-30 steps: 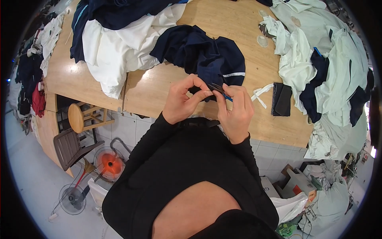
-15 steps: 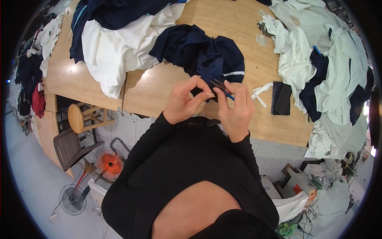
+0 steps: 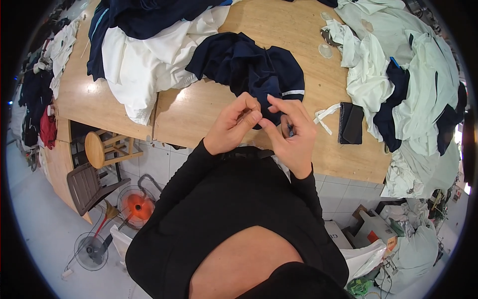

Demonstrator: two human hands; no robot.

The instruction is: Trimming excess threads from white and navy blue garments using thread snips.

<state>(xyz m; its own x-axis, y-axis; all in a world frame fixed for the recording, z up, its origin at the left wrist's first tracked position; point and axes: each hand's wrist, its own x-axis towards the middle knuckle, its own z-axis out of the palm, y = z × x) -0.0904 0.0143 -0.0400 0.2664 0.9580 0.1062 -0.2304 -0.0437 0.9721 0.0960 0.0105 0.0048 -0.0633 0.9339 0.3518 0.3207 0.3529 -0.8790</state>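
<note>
A navy garment (image 3: 261, 74) with a white stripe lies bunched on the wooden table, its near part reaching in under both hands. My left hand (image 3: 233, 123) is closed, thumb and forefinger pinched at the garment's near edge; the exact spot they grip is hidden. Close beside it, my right hand (image 3: 293, 132) curls round small blue-handled snips (image 3: 290, 130), of which only a bit shows inside the palm. The right thumb tip meets the left fingertips, while the right forefinger arches above them.
White cloth (image 3: 144, 65) and navy clothes (image 3: 149, 17) are heaped at the far left. On the right lie a dark wallet-like pouch (image 3: 351, 123), a white strip (image 3: 326, 117) and a big pile of pale garments (image 3: 423, 94). A stool (image 3: 97, 148) and fans (image 3: 138, 207) stand lower left.
The snips' blades, which pointed up between the hands, have turned back into my right palm. My right thumb and forefinger have moved in to the left fingertips.
</note>
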